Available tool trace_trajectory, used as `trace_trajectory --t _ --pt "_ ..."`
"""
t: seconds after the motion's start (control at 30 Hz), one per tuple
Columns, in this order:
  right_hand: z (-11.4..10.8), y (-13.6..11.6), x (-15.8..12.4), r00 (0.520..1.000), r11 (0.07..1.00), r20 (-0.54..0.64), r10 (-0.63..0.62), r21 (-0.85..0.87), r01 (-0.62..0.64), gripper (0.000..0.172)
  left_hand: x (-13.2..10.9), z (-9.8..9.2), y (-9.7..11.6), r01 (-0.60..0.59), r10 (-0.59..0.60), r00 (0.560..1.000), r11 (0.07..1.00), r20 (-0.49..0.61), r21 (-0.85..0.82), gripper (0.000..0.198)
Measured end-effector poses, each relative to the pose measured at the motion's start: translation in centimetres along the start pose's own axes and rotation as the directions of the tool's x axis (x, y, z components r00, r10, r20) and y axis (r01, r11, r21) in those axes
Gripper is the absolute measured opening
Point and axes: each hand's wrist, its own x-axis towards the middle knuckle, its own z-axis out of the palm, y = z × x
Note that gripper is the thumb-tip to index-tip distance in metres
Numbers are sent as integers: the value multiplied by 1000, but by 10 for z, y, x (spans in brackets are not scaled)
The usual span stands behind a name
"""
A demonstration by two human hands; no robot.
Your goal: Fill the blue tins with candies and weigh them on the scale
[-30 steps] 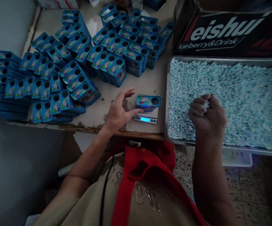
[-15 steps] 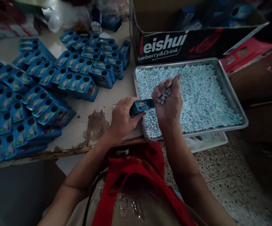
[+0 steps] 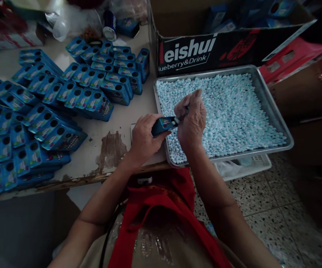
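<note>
My left hand (image 3: 145, 138) is wrapped round a small blue candy box (image 3: 161, 125), held lying over the tray's left rim with its round hole toward the right. My right hand (image 3: 191, 121) is cupped against that end, its fingers curled over a handful of candies. A few pale candies (image 3: 175, 121) show at the hole, between palm and box. Under the right hand, a metal tray (image 3: 288, 139) holds a layer of small light-blue and white candies (image 3: 233, 111). How many candies the right hand holds is hidden by its fingers.
Many matching blue boxes (image 3: 63, 137) with round holes stand in rows on the worn table (image 3: 124, 123) at left. Behind the tray sits a black printed carton (image 3: 186, 52) with blue boxes inside. A can (image 3: 109, 26) and plastic bags (image 3: 74, 22) lie at the back.
My right hand has tilted and turned over toward the box, and its palm has closed more. Candies now show at the box's hole. My left hand keeps the box nearly in place.
</note>
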Motion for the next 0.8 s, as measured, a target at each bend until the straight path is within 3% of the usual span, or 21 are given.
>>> trace_trajectory --t 0.17,0.3,0.43,0.57,0.63,0.7,0.8 --pt "-15 17 21 998 983 -18 67 174 -63 56 -7 -8 -1 48 -49 998 998 -28 -48 38" --pt "-36 17 30 990 960 -17 143 246 -135 61 -27 -24 -22 194 -210 977 946 -35 -260 39" --pt "-65 13 21 960 959 89 266 72 -273 49 -53 -31 -57 291 -332 943 846 -14 -447 51" --pt "-93 12 13 836 879 276 475 -198 -434 32 -65 -26 -73 329 -372 928 819 1 -471 59" --pt "-104 8 14 796 842 293 529 -297 -450 22 -66 -27 -75 313 -344 939 825 22 -470 64" --pt "-112 3 18 813 833 262 520 -367 -415 17 -66 -33 -77 267 -286 958 834 36 -483 72" --pt "-116 -5 22 868 833 203 453 -442 -332 24 -70 -51 -81 232 -262 965 832 12 -504 74"
